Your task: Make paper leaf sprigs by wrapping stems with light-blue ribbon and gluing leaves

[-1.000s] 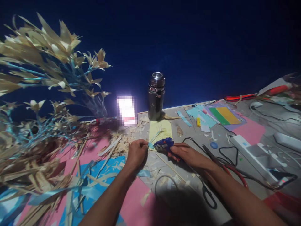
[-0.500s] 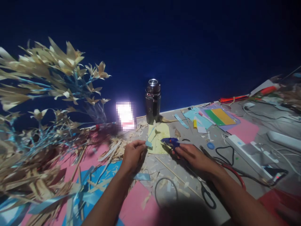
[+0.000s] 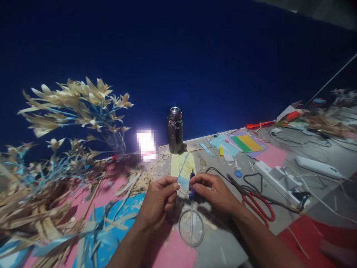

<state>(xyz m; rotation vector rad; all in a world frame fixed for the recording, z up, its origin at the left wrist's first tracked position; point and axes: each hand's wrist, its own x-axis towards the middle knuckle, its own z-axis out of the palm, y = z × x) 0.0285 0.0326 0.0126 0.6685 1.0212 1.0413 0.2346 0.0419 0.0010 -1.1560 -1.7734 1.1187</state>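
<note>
My left hand [image 3: 160, 195] is closed in a pinch on a light blue paper strip [image 3: 183, 181]. A thin blue stem [image 3: 183, 162] rises from that strip over a pale yellow sheet [image 3: 190, 166]. My right hand [image 3: 213, 190] is closed around a dark blue glue gun [image 3: 191, 191]; its nozzle points away from me, close beside the strip. A pale glue stick [image 3: 191, 221] extends from its rear end. Whether the nozzle touches the strip I cannot tell. Below both hands lies a ring-shaped loop [image 3: 180, 234].
A dark metal flask [image 3: 175, 134] stands behind the yellow sheet. Dried-husk flowers on blue stems [image 3: 80, 108] spread at the left, above scattered husk strips [image 3: 47, 219]. Red-handled scissors [image 3: 262, 208], a white power strip [image 3: 275, 182] and cables lie at the right.
The glue gun has turned from pointing left to pointing away from me, and moved nearer the left hand. Both hands have come closer together. The blue strip stays in the left hand.
</note>
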